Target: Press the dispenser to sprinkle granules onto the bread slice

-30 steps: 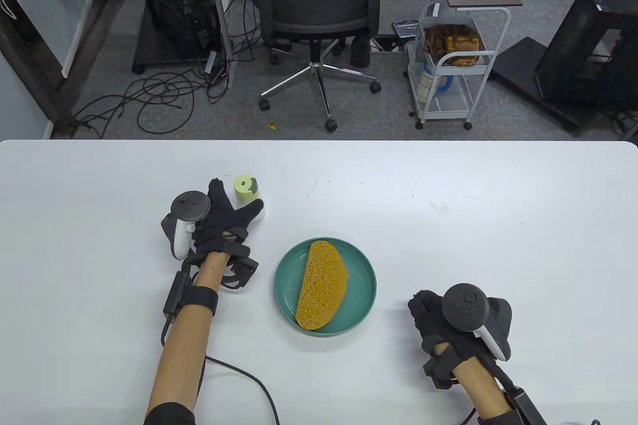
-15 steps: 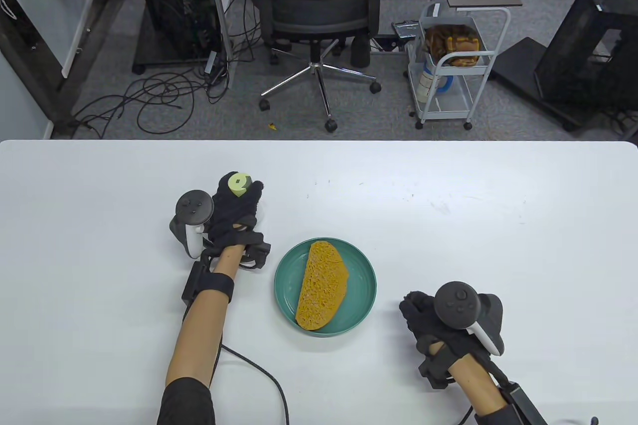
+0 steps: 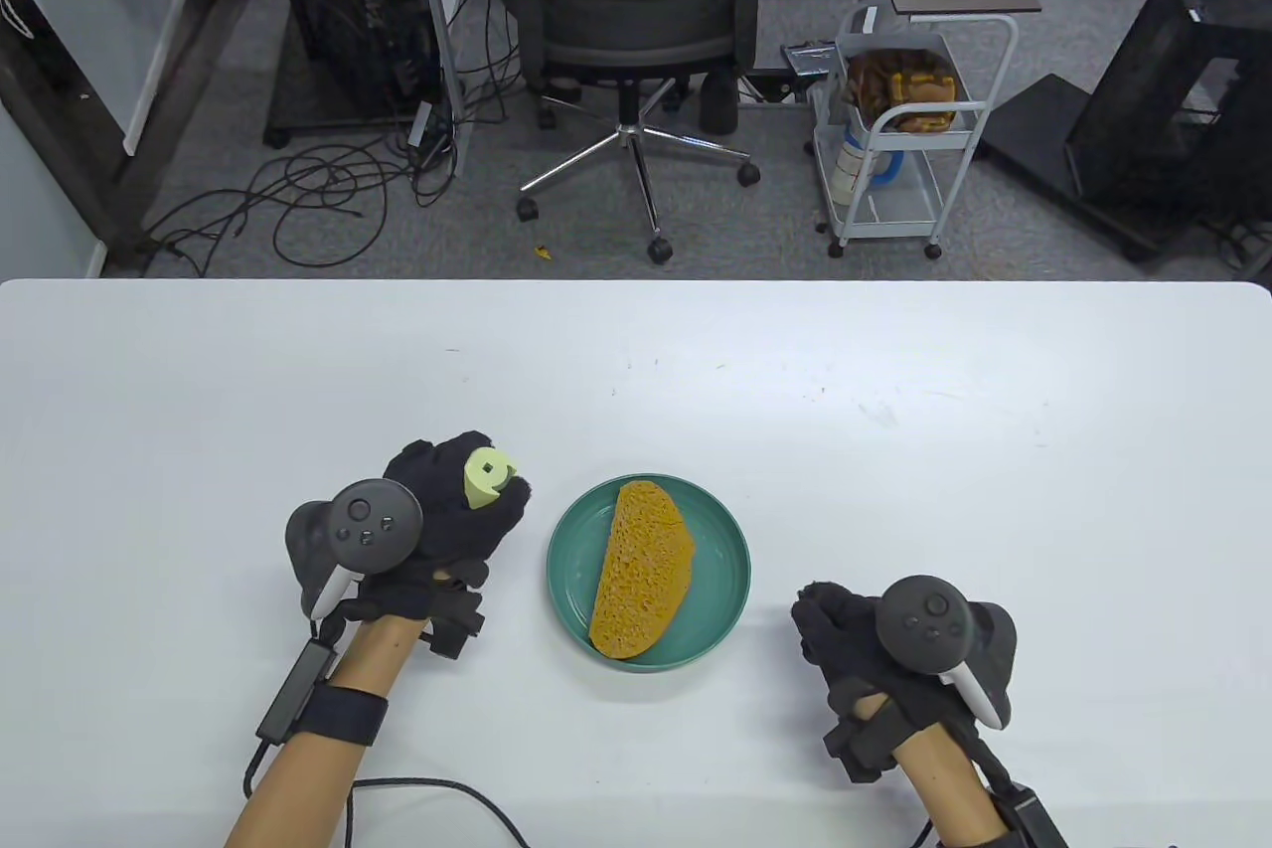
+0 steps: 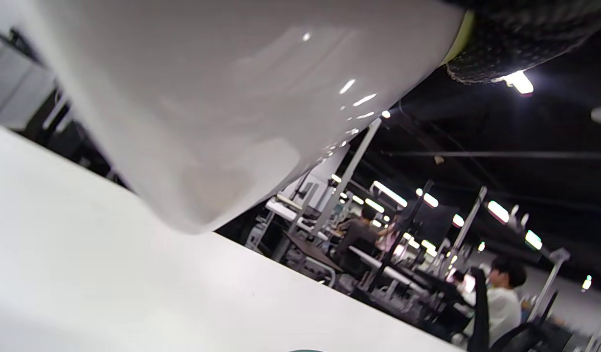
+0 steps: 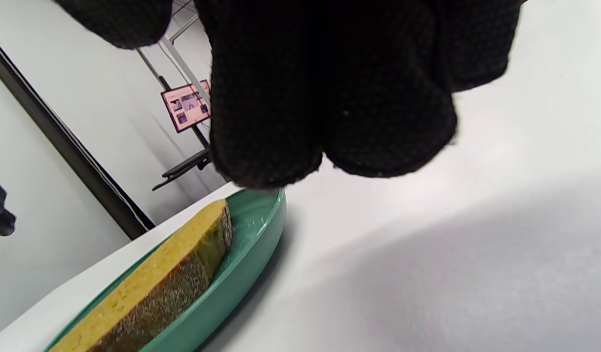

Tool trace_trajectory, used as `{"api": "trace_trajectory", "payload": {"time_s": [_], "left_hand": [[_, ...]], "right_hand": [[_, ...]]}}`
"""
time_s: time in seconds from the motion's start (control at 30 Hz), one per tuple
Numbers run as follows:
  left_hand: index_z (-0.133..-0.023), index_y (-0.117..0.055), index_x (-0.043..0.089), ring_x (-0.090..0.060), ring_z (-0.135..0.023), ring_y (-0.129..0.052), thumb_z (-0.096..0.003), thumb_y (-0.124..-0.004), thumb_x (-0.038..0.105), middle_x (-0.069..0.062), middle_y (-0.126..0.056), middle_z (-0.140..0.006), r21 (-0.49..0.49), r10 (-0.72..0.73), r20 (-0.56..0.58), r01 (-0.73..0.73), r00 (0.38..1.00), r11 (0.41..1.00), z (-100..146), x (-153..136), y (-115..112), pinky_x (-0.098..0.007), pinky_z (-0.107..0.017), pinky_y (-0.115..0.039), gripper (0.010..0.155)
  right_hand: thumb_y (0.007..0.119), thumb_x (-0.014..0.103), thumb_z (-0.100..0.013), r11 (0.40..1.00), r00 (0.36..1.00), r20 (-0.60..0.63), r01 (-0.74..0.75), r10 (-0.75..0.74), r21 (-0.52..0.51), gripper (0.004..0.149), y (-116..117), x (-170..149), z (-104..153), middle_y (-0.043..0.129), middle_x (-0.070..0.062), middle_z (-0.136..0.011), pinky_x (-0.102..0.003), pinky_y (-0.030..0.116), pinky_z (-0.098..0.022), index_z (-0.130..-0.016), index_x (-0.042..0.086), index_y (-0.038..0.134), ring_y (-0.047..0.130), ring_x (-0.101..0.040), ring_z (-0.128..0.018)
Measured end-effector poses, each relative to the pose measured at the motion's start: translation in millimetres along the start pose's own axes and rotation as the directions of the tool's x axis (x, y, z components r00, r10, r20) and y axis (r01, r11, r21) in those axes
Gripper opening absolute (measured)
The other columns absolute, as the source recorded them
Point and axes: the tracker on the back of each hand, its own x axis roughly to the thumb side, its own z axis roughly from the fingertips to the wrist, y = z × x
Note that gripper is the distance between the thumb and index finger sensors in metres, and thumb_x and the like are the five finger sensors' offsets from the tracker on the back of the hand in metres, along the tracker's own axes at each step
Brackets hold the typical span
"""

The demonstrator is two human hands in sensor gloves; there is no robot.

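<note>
Office floor behind, swivel chair and cables, and up front the wide white table (image 3: 894, 371) carries the action. The left hand (image 3: 447, 520) has the white dispenser with its pale yellow-green cap (image 3: 487, 477) wrapped in its fingers, held clear of the table just left of the round teal plate (image 3: 720, 609), tilted toward it. In the left wrist view the glossy white body (image 4: 222, 98) fills the top of the picture. On that plate lies the golden-brown porous bread slice (image 3: 641, 570), no granules showing on it (too fine to be sure). So pickup looks done; carrying over the bread and pressing remain. The right hand (image 3: 865, 639) rests on the table right of the plate, fingers curled together, holding nothing.
</note>
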Motion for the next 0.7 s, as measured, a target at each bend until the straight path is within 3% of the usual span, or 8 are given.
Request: {"api": "trace_trajectory", "payload": {"time_s": [0.13, 0.23, 0.33, 0.4, 0.53, 0.57, 0.63, 0.7], "left_hand": [[-0.094, -0.073, 0.02, -0.041, -0.072, -0.096, -0.048, -0.083, 0.07, -0.019, -0.087, -0.085, -0.017, -0.299, 0.137, 0.304, 0.944, 0.952, -9.0, 43.3, 13.3, -0.059, -0.083, -0.052, 0.068], [-0.094, -0.073, 0.023, -0.039, -0.072, -0.097, -0.0471, -0.081, 0.071, -0.016, -0.087, -0.085, -0.001, -0.6, 0.251, 0.62, 0.759, 0.784, -21.0, 80.5, 4.4, -0.058, -0.083, -0.053, 0.068], [-0.093, -0.073, 0.025, -0.037, -0.074, -0.098, -0.0455, -0.081, 0.072, -0.014, -0.087, -0.086, 0.001, -0.733, 0.359, 0.785, 0.578, 0.619, -32.5, 109.7, -21.5, -0.058, -0.084, -0.052, 0.067], [-0.094, -0.072, 0.026, -0.036, -0.077, -0.096, -0.0451, -0.082, 0.071, -0.013, -0.086, -0.088, 0.043, -0.8, 0.45, 0.885, 0.398, 0.464, -35.7, 127.9, -50.1, -0.058, -0.085, -0.05, 0.067], [-0.095, -0.066, 0.035, -0.028, -0.084, -0.094, -0.0432, -0.079, 0.073, -0.004, -0.082, -0.093, 0.326, -0.785, 0.557, 0.941, -0.273, -0.096, -26.4, 149.8, -130.0, -0.056, -0.087, -0.049, 0.065], [-0.095, -0.066, 0.036, -0.027, -0.085, -0.094, -0.0431, -0.079, 0.073, -0.003, -0.082, -0.093, 0.349, -0.752, 0.577, 0.929, -0.319, -0.127, -24.6, 151.3, -140.7, -0.055, -0.088, -0.049, 0.065], [-0.094, -0.066, 0.036, -0.026, -0.084, -0.094, -0.0427, -0.079, 0.073, -0.003, -0.082, -0.093, 0.355, -0.736, 0.592, 0.926, -0.33, -0.13, -24.2, 156.3, -155.2, -0.055, -0.087, -0.049, 0.065], [-0.095, -0.066, 0.036, -0.026, -0.084, -0.095, -0.0429, -0.078, 0.073, -0.003, -0.082, -0.093, 0.29, -0.77, 0.598, 0.956, -0.223, -0.052, -29.3, 159.0, -155.8, -0.055, -0.087, -0.049, 0.065]], "right_hand": [[0.075, 0.037, -0.043, 0.998, 0.998, -0.012, 0.058, -0.059, -0.038, 0.05, -11.0, -4.9, 1.6, 0.105, -0.014, -0.044, -0.06, 0.074, -0.046, -0.073, -0.002, 0.084, 0.1, -0.038, -0.038], [0.075, 0.037, -0.043, 0.998, 0.999, -0.015, 0.046, -0.046, -0.037, 0.05, -14.8, -8.3, 1.9, 0.105, -0.014, -0.044, -0.06, 0.074, -0.046, -0.073, -0.002, 0.084, 0.1, -0.038, -0.038], [0.075, 0.037, -0.043, 0.999, 0.999, -0.012, 0.033, -0.033, -0.012, 0.05, -12.1, -11.9, 0.7, 0.105, -0.014, -0.044, -0.06, 0.074, -0.046, -0.072, -0.002, 0.084, 0.1, -0.038, -0.038], [0.075, 0.037, -0.043, 1.0, 1.0, -0.01, 0.016, -0.016, -0.002, 0.05, -10.9, -13.5, 0.6, 0.105, -0.014, -0.044, -0.06, 0.074, -0.046, -0.073, -0.002, 0.084, 0.1, -0.038, -0.038], [0.075, 0.037, -0.043, 1.0, 1.0, 0.006, -0.003, 0.003, 0.006, 0.05, -10.0, -11.7, 0.8, 0.105, -0.014, -0.044, -0.06, 0.073, -0.046, -0.072, -0.002, 0.084, 0.1, -0.038, -0.038], [0.075, 0.037, -0.043, 1.0, 1.0, 0.009, -0.007, 0.007, 0.007, 0.05, -9.7, -10.9, 0.9, 0.105, -0.014, -0.044, -0.06, 0.073, -0.046, -0.072, -0.002, 0.084, 0.1, -0.038, -0.038], [0.075, 0.037, -0.043, 1.0, 1.0, 0.014, -0.009, 0.009, 0.007, 0.05, -9.4, -10.0, 1.3, 0.105, -0.014, -0.044, -0.06, 0.074, -0.046, -0.072, -0.002, 0.084, 0.1, -0.038, -0.038], [0.074, 0.037, -0.043, 1.0, 1.0, 0.018, -0.009, 0.009, 0.009, 0.05, -9.0, -9.6, 1.4, 0.105, -0.014, -0.044, -0.06, 0.074, -0.046, -0.072, -0.002, 0.084, 0.1, -0.038, -0.038]]}}
